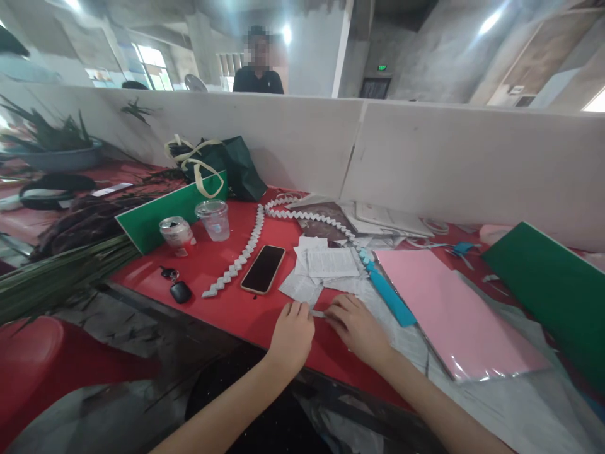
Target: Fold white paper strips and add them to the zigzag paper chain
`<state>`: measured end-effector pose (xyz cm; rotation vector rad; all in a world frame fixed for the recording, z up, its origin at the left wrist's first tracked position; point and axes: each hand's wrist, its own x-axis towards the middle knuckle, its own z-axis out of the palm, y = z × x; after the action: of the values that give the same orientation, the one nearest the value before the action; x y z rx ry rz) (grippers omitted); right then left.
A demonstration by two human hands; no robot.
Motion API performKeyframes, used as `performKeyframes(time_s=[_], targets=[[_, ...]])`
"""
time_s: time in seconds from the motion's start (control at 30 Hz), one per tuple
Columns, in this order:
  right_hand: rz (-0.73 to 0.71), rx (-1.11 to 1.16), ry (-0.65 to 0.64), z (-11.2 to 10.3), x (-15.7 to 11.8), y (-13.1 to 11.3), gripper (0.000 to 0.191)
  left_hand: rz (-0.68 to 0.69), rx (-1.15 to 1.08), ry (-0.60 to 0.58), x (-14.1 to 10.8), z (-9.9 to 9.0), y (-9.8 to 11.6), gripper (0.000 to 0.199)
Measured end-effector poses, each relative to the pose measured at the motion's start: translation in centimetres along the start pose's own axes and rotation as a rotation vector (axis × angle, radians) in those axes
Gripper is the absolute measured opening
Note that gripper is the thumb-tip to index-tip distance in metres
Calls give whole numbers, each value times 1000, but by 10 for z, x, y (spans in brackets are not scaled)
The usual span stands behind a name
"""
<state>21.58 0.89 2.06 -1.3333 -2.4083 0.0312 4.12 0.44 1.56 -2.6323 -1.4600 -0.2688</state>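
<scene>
Between my two hands stretches a narrow folded paper strip (pixel 318 313), low over the front of the red table. My left hand (pixel 293 331) is closed on its left end, fingers curled. The other end is pinched in my right hand (pixel 357 325), whose thumb is mostly hidden. Just beyond them lie small printed paper sheets (pixel 331 262) in a loose pile. A long zigzag chain of folded white paper (pixel 243 255) loops across the table, and its right branch ends in light blue pieces near a blue strip (pixel 390 293).
A phone (pixel 263 270), car key (pixel 180 291), drink can (pixel 178 236) and plastic cup (pixel 214 221) stand or lie left. A pink sheet pack (pixel 458 309) and green board (pixel 553 296) are right. Behind the white partition (pixel 302 132) is a person (pixel 258 79).
</scene>
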Motion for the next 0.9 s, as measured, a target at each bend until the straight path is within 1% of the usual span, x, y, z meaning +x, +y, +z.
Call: performKeyframes(time_s=[0.1, 0.2, 0.27, 0.4, 0.53, 0.73, 0.83, 0.9], targets=[[-58, -28, -23, 4, 2, -2, 17, 62, -39, -7, 0, 2, -1, 22], [-107, -67, -43, 6, 0, 0, 21, 73, -77, -17, 2, 1, -5, 20], [-126, -80, -49, 6, -2, 2, 20, 76, -98, -25, 4, 0, -8, 21], [-143, -105, -49, 5, -3, 3, 17, 70, -115, -20, 4, 1, -11, 21], [-150, -121, -43, 5, -2, 2, 16, 67, -101, 4, 2, 5, -9, 18], [-130, -125, -14, 8, -2, 2, 15, 35, -121, 16, 2, 5, -8, 13], [-104, -128, -1, 0, 0, 1, 18, 83, -98, 12, 2, 2, -10, 16], [-92, -98, 13, -14, 5, 3, 20, 93, -143, 0, 4, -6, -12, 20]])
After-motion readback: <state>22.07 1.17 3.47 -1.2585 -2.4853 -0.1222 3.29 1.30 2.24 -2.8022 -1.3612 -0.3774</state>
